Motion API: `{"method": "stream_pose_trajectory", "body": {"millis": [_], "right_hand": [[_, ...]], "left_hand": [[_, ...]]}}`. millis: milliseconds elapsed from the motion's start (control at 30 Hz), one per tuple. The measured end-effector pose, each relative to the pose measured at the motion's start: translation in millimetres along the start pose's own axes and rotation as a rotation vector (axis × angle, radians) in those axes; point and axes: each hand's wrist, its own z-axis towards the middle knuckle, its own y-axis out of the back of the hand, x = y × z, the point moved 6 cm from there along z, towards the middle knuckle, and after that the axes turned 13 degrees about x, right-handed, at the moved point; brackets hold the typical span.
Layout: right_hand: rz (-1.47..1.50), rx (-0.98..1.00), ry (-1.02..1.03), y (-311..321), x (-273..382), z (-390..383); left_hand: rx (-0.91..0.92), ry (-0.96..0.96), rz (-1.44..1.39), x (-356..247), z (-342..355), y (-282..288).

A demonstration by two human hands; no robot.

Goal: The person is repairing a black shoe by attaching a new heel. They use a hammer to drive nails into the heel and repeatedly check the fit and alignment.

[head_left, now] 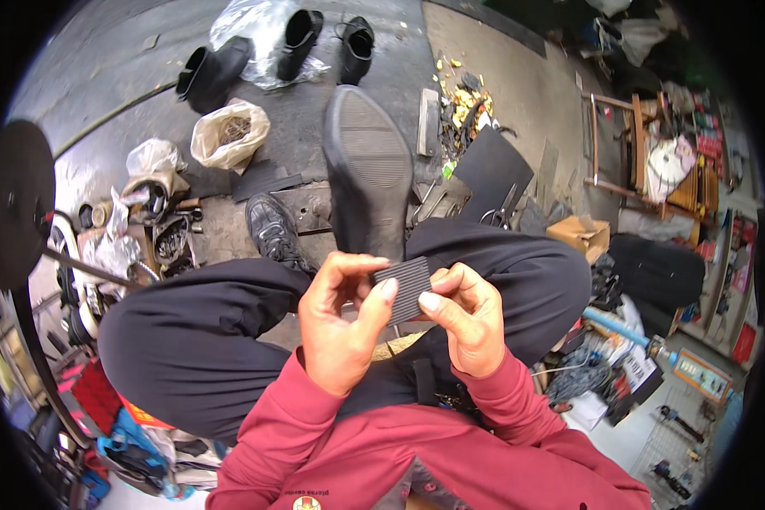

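Note:
A small ribbed piece of black rubber is held up in front of my lap. My left hand pinches its left edge between thumb and fingers. From the other side, my right hand grips its right edge, thumb on the ribbed face. Just beyond stands an upturned black shoe, its ribbed sole facing up; its lower end is hidden behind my hands and leg. To the left of that shoe, a black laced shoe shows below my trouser leg.
Black boots and a black lace-up shoe stand farther off. A pale bag of nails sits left. Scissors lie by a black sheet at right. Scraps and a wooden rack are beyond.

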Motion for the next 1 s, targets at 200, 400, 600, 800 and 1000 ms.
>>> {"method": "stream_pose_trajectory", "body": {"millis": [200,400,600,800,1000], "right_hand": [[0.087,0.038,-0.011,-1,-2,1],[0.04,0.1,-0.043,-2,-1,9],[-0.324,0.212,0.005,-4,9,26],[-0.315,0.259,0.023,-4,10,33],[-0.517,0.328,0.114,-4,26,44]], "left_hand": [[0.05,-0.063,0.117,-8,1,-2],[-0.047,-0.049,0.13,-2,-3,-2],[-0.086,-0.045,0.142,0,-9,-4],[-0.142,-0.093,0.105,10,-16,0],[-0.048,-0.126,0.186,8,-17,2]]}}
